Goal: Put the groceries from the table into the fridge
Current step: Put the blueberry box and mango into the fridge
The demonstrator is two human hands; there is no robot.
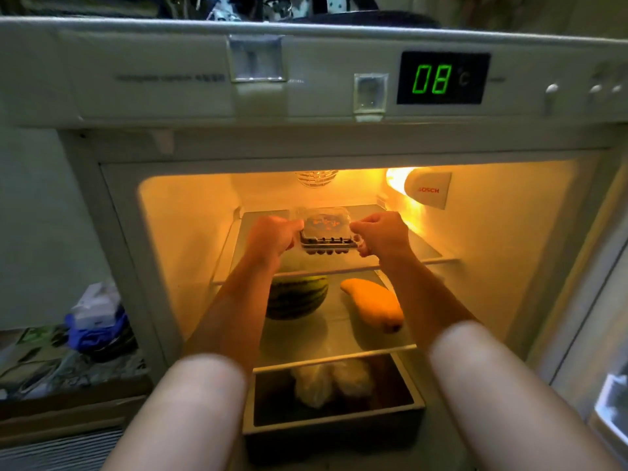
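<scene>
Clear plastic container (pixel 325 232) sits between my hands, long axis running left-right, over the fridge's top shelf (pixel 404 229). Left hand (pixel 273 236) grips its left end, right hand (pixel 380 234) pinches its right end; both equally near. Looks like it's at or just above the glass, can't tell if touching. Next move, I reckon: set down, let go. Watermelon (pixel 296 296) and mango (pixel 372 305) lie below my forearms.
</scene>
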